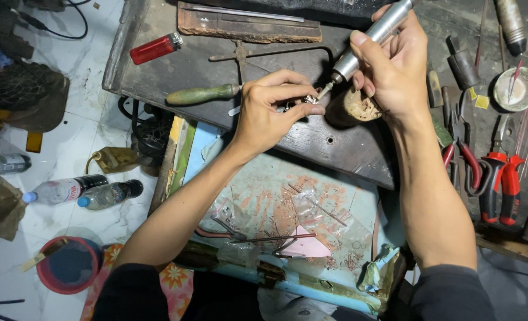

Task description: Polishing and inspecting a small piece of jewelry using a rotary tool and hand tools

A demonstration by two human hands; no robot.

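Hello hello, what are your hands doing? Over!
Left hand pinching small metal piece on bench. Right hand holding rotary tool, tip on the piece. Nothing in the way.

Pale marbled tile floor [79, 77] at left, scuffed and littered, dark worn wooden bench [347, 148] across the far middle, light blue tray-like drawer [359, 202] below it near, plastic water bottles [85, 191] lying on the floor, round red tub [69, 264] near left, bright overhead light
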